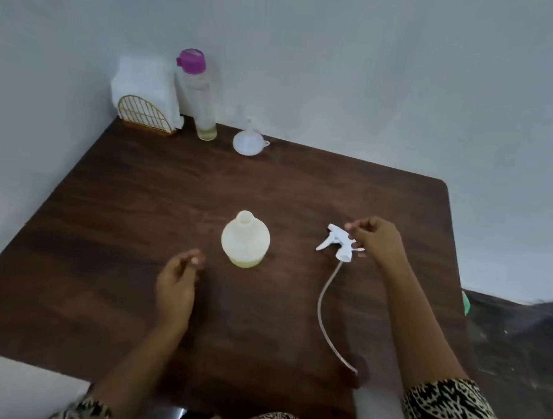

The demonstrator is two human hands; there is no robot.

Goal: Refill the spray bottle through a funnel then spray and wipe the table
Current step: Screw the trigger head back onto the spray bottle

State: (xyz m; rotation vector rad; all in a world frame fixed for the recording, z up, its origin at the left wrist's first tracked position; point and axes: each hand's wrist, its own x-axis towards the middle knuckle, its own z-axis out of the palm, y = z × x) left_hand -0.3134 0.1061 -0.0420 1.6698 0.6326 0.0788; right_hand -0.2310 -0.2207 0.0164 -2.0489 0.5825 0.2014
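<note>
Fingers (354,227) of right hand (376,242) pinch one spray head (335,242); left hand (176,284) seemingly loose.

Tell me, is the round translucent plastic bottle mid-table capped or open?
Open. The round translucent plastic bottle shows a bare neck; its white trigger sprayer head, tube attached, is held aside by the right hand.

Head camera looks forward and down onto the table (139,201).

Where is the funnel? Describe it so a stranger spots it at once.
Start at the brown table, far edge, by the wall. Right of the tall purple-capped bottle sits the funnel. It alone is a small white cone, wide mouth down, spout up.
</note>
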